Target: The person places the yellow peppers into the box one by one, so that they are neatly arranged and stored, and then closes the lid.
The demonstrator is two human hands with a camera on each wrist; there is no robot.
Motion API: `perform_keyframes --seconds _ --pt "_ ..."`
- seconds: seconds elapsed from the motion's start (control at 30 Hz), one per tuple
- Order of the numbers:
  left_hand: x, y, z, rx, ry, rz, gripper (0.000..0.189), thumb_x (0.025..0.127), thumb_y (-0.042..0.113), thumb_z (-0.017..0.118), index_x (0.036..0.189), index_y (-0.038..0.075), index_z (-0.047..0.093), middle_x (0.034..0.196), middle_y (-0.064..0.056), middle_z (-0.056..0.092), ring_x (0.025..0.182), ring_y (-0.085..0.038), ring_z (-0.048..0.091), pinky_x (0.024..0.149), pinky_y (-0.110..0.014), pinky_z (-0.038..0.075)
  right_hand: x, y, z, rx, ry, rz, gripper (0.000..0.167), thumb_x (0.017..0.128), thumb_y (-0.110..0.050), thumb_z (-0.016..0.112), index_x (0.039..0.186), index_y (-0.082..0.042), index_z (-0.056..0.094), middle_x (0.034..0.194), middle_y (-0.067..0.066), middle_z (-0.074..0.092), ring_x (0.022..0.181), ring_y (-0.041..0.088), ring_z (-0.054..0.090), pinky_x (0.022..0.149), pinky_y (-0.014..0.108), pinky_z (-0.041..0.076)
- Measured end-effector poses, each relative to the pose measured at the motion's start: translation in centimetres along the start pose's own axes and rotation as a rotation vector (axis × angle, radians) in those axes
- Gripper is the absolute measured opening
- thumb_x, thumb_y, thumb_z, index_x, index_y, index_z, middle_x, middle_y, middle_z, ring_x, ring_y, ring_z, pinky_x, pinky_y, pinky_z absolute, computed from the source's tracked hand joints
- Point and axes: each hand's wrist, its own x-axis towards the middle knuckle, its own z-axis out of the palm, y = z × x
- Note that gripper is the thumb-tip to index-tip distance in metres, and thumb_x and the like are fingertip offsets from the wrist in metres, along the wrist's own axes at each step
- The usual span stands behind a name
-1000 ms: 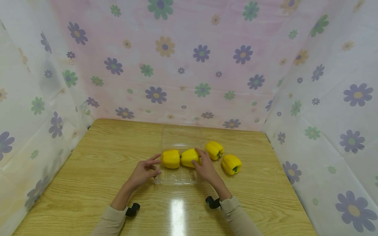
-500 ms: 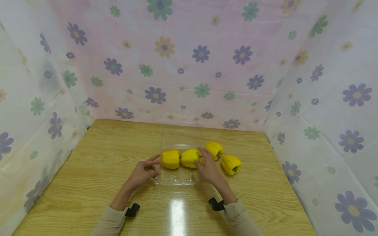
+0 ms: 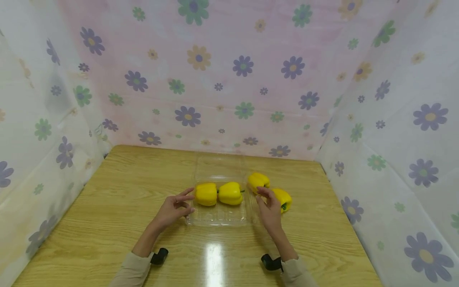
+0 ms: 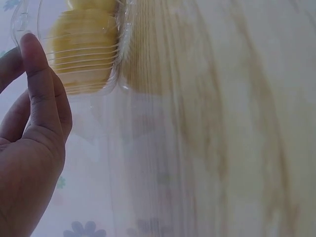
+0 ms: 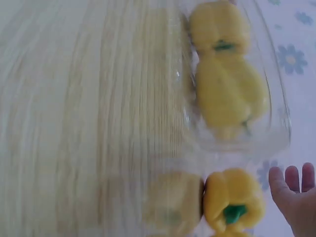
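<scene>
Two yellow bell peppers lie end to end in a clear plastic clamshell container [image 3: 217, 220], the left pepper [image 3: 206, 194] against the right pepper [image 3: 230, 193]. My left hand [image 3: 173, 208] pinches the container's left rim between thumb and fingers, as the left wrist view shows. My right hand [image 3: 270, 211] is empty, its fingers relaxed, just right of the container. Beyond its fingertips are two more yellow bell peppers on the table: a back pepper [image 3: 257, 181] and a front pepper [image 3: 283, 199], partly hidden by the hand. The right wrist view is blurred.
The container's lid [image 3: 220, 165] lies folded back behind its base. A wooden table [image 3: 143, 171] bears everything, with flower-patterned sheets [image 3: 222, 79] rising at its back and both sides.
My right hand has let go of the right pepper in the container and moved right, towards the loose peppers. My left hand stays on the rim.
</scene>
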Motion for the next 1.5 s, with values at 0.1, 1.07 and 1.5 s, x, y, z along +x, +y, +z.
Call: perform_keyframes --seconds 0.1,1.07,1.5 --pt "0.0 0.1 0.0 -0.006 -0.001 0.013 0.044 0.09 0.0 0.074 0.131 -0.013 0.061 0.161 -0.021 0.036 0.082 -0.015 0.061 0.063 -0.026 0.058 0.1 0.4 -1.2 0.05 0.09 0.012 0.023 0.099 0.007 0.057 0.122 0.013 0.059 0.124 0.025 0.058 0.111 0.014 0.058 0.094 0.014 0.05" --pt "0.0 -0.1 0.0 -0.008 -0.01 0.013 0.044 0.091 0.001 0.074 0.132 -0.01 0.062 0.162 -0.019 0.036 0.082 -0.014 0.062 0.064 -0.025 0.058 1.0 2.5 -8.0 -0.329 0.137 0.213 0.069 0.094 -0.015 0.074 0.149 0.003 0.036 0.149 0.026 0.032 0.131 0.041 0.034 0.104 0.051 0.039" --pt "0.0 -0.3 0.1 -0.013 0.0 0.002 0.044 0.091 0.0 0.074 0.132 -0.01 0.063 0.162 -0.018 0.037 0.084 -0.015 0.061 0.064 -0.025 0.058 1.6 2.8 -9.7 -0.302 -0.035 0.373 0.067 0.097 -0.029 0.072 0.151 -0.006 0.042 0.153 0.016 0.042 0.138 0.035 0.042 0.098 0.025 0.046"
